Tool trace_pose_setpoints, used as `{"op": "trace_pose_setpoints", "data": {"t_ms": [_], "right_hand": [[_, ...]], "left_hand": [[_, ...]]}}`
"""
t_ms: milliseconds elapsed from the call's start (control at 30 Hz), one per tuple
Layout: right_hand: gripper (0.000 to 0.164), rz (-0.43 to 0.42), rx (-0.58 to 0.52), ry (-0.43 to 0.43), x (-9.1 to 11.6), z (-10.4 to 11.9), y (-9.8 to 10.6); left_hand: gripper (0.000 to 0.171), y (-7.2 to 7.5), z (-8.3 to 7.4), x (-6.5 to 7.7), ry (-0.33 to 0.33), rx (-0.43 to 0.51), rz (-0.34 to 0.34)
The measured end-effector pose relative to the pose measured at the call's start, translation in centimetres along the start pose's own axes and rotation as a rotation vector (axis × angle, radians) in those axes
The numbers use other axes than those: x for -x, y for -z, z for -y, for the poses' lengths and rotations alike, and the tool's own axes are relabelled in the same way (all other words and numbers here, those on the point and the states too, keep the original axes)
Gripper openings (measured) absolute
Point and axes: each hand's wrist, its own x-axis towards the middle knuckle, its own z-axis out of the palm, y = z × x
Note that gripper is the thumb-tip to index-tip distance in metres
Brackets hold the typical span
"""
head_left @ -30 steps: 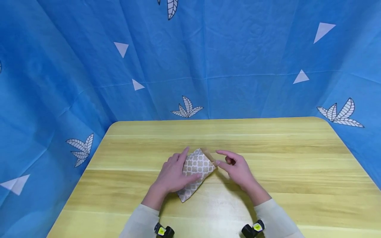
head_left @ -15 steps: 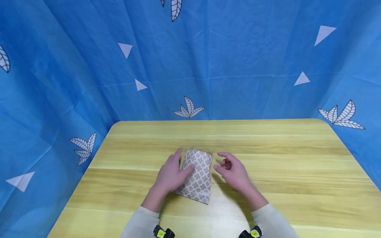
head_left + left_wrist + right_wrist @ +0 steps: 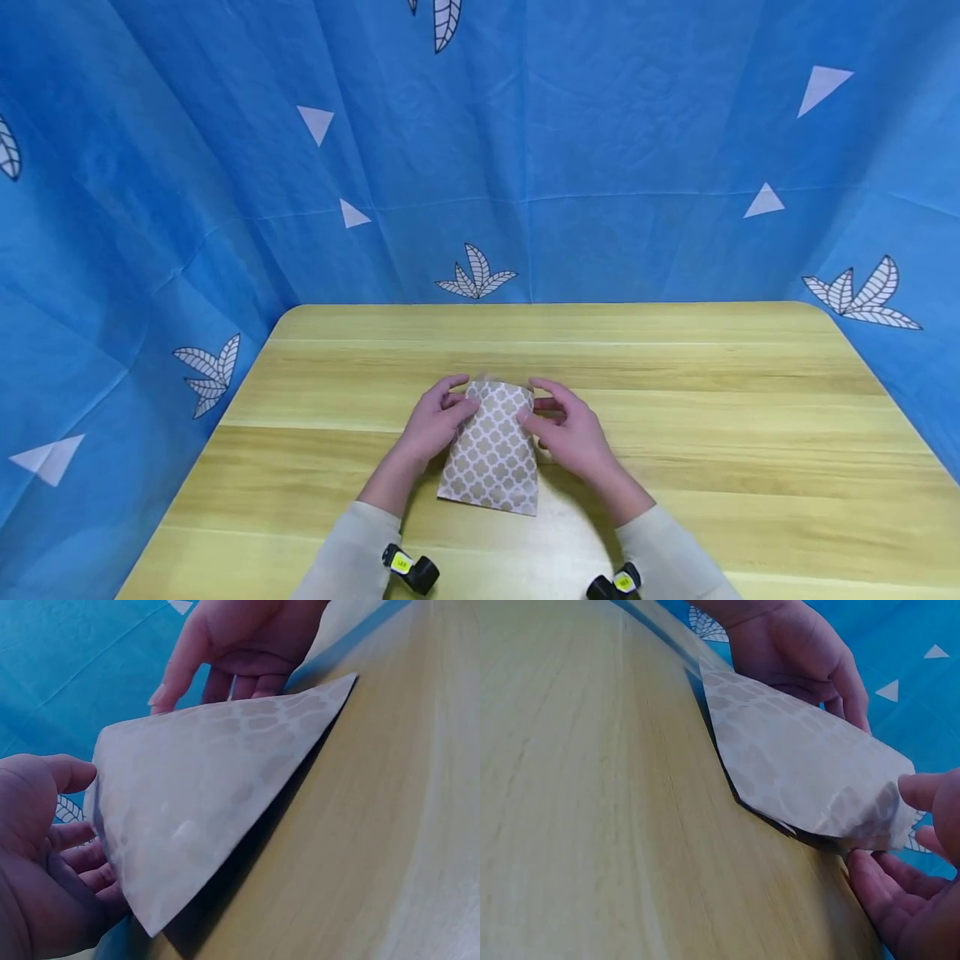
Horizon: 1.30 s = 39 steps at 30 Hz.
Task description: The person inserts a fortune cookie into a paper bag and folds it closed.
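Patterned packet, beige with a white lattice print, is at the near middle of the table, between our two hands, its wider end toward us. Our left hand pinches its left edge near the far end, thumb over the front and fingers bent behind; our right hand pinches the right edge in much the same manner. Our thumbs overlap the print, and the packet hides part of our hands in both wrist views. Dark shadow runs along its near edge, and we cannot tell how much of it touches the wood. Nearer us, a black camera sits at each wrist, the left camera and the right camera, beside our pale sleeves. Beyond the table's far edge hangs a creased blue curtain printed with white leaves and triangles.
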Motion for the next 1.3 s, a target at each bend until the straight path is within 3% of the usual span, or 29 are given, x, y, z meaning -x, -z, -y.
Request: {"op": "trace_pose_setpoints", "data": {"t_ms": [200, 433, 867, 1300], "right_hand": [[0.060, -0.033, -0.068, -0.031, -0.3, -0.2, -0.1], [0.062, -0.075, -0.082, 0.041, -0.2, 0.0, 0.2], [0.052, -0.156, -0.118, 0.126, 0.5, 0.5, 1.2], [0.043, -0.174, -0.202, 0.227, 0.9, 1.1, 1.3]], "left_hand": [[0.058, -0.5, -0.3, 0.2, -0.004, -0.003, 0.032], [0.060, -1.1, -1.0, 0.4, -0.049, 0.073, 0.100], [0.061, -1.9, -2.3, 1.3, -0.209, -0.002, 0.040], [0.062, -2.9, -3.6, 1.8, -0.246, -0.008, -0.005]]}}
